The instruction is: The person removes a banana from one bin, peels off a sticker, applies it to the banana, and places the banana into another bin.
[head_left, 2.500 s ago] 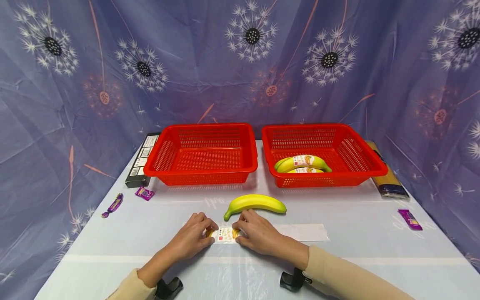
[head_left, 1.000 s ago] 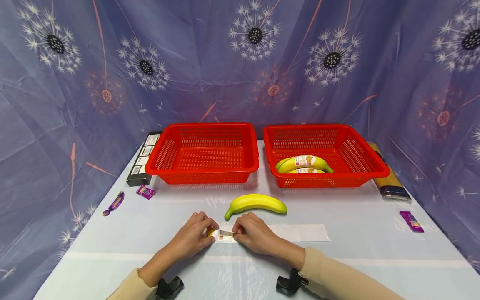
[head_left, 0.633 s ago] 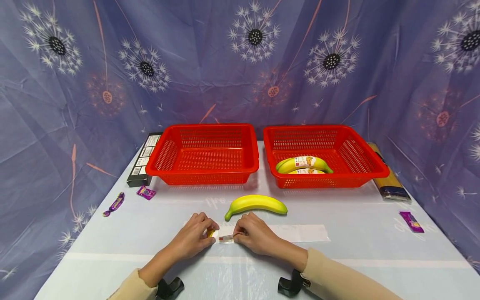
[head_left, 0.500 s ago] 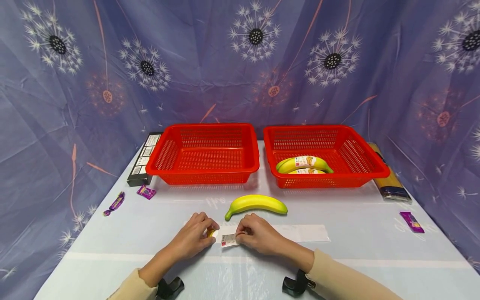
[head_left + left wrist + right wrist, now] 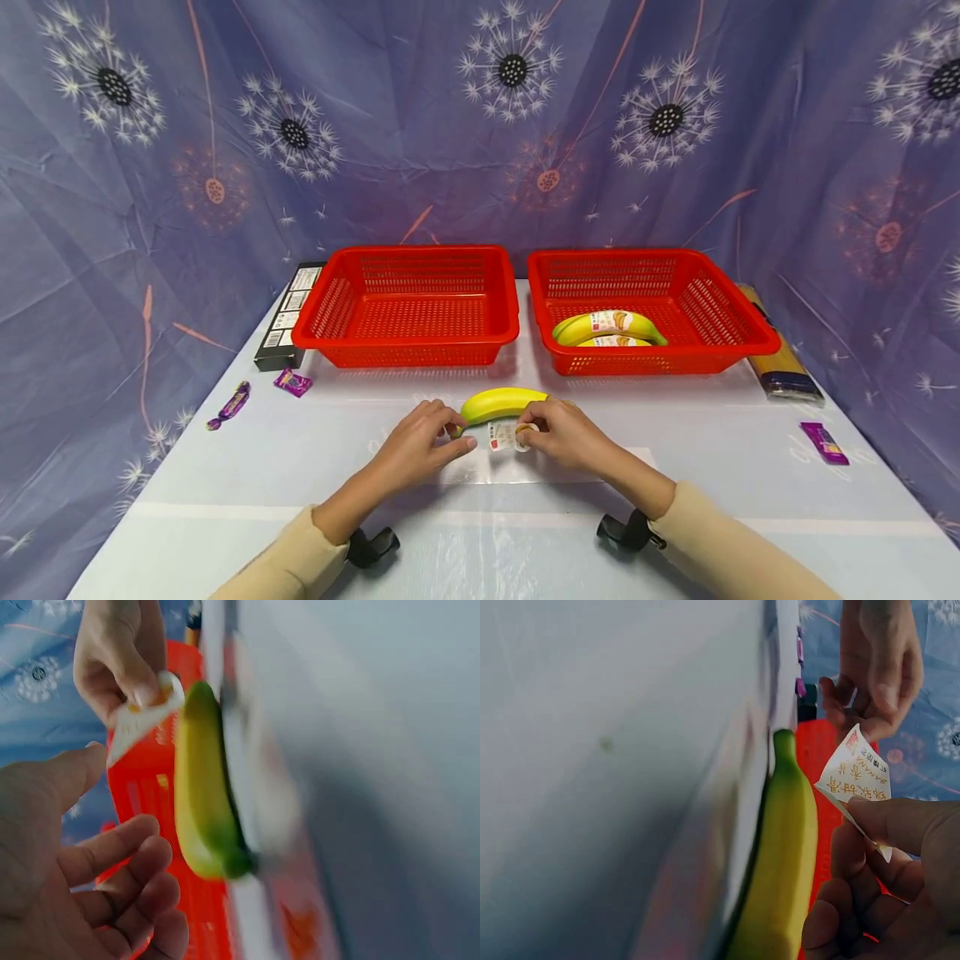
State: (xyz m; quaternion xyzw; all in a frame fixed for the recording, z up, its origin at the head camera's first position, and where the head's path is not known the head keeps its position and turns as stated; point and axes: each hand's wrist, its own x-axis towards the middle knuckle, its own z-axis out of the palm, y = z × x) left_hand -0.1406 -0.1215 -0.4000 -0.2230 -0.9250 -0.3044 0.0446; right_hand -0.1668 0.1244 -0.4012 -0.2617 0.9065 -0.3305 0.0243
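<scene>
A yellow banana [image 5: 498, 403] with a greenish stem end lies on the table in front of the person. Between thumb and fingers, my right hand [image 5: 562, 432] pinches one end of a white banana sticker [image 5: 501, 435]; its printed face and loose, bent corner show in the right wrist view [image 5: 856, 771]. The sticker hangs just on the near side of the banana. My left hand [image 5: 420, 440] is near the stem, thumb and fingers apart, with nothing between them in the left wrist view. The pale backing strip [image 5: 480, 472] lies flat beneath both hands, partly covered by them.
Two red baskets stand at the back: the left basket [image 5: 405, 353] holds nothing visible, the right basket [image 5: 720, 357] holds labelled bananas [image 5: 609, 327]. A black box [image 5: 277, 358] and a brown packet [image 5: 780, 368] flank them. Purple candies [image 5: 292, 383] lie toward the table's sides.
My right hand has peeled the sticker off the strip and carried it up and right to the banana. My left hand has left the strip and moved toward the banana's stem.
</scene>
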